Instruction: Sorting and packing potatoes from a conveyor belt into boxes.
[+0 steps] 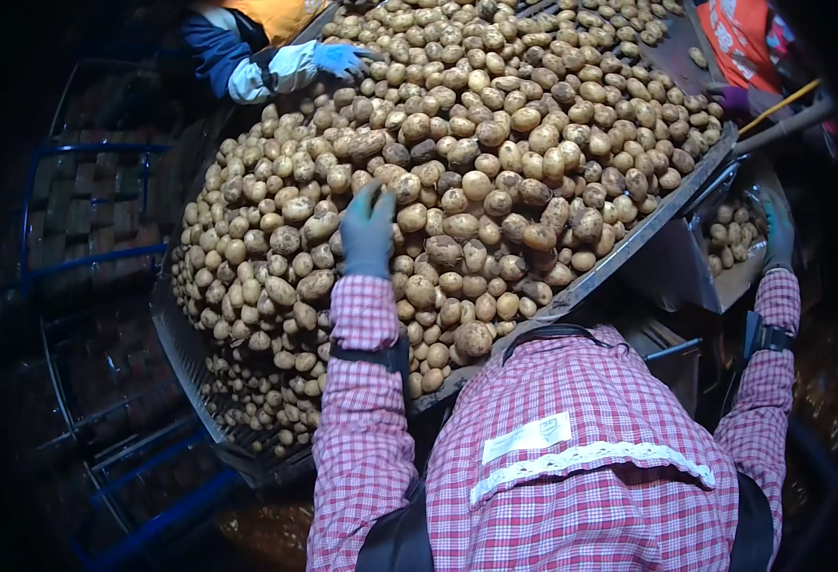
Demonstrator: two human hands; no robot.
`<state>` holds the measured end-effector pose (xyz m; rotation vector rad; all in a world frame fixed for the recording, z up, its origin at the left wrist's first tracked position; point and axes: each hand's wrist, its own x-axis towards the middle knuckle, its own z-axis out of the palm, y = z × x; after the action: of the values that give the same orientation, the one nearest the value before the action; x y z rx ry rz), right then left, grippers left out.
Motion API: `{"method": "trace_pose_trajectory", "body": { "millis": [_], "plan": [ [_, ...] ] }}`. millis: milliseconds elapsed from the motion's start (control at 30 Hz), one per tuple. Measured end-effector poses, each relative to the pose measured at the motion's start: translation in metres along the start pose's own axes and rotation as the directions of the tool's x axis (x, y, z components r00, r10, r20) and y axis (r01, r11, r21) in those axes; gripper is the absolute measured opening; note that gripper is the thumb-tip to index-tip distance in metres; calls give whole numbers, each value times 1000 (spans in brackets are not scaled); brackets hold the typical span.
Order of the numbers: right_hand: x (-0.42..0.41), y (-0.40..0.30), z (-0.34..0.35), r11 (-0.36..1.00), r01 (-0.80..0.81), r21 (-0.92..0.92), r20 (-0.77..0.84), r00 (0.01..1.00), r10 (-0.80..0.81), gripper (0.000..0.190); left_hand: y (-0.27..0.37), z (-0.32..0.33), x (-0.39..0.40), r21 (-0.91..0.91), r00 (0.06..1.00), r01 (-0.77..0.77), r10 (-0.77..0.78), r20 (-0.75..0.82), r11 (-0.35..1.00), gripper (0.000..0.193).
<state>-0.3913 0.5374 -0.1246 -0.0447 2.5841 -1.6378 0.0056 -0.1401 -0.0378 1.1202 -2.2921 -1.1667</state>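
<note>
A large heap of soil-marked potatoes (462, 226) fills the metal sorting table before me. My left hand (367, 229), in a grey-green glove, lies on the middle of the heap with its thumb and fingers apart, touching potatoes; no potato shows lifted in it. My right hand (779, 232), gloved too, is at the right side of a cardboard box (737, 286) lined with clear plastic. Potatoes (732, 232) lie inside this box. The right fingers are partly hidden at the box's edge and glare, so their grip is unclear.
The table's raised metal rim (626, 247) runs between the heap and the box. A co-worker's blue-gloved hand (344, 60) touches the heap at the upper left. Another person in orange (741, 43) stands at the upper right. Blue metal frames (97, 149) and a yellow rod (780, 107) flank the table.
</note>
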Motion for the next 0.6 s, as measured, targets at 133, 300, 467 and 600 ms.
{"method": "trace_pose_trajectory", "body": {
  "millis": [133, 300, 467, 600],
  "plan": [
    [-52, -155, 135, 952, -168, 255, 214, 970, 114, 36, 49, 42, 1, 519, 993, -118, 94, 71, 847, 60],
    [-145, -294, 293, 870, -418, 261, 757, 648, 84, 44, 27, 47, 28, -388, 965, 184, -92, 244, 903, 50],
    [-169, -265, 377, 685, -665, 296, 938, 337, -78, 43, 98, 32, -13, -402, 915, 15, 150, 376, 916, 35],
    [-169, -270, 372, 720, -670, 181, 981, 180, -80, 24, 38, -13, -18, -260, 971, 228, -200, 131, 938, 31]
  ]
}}
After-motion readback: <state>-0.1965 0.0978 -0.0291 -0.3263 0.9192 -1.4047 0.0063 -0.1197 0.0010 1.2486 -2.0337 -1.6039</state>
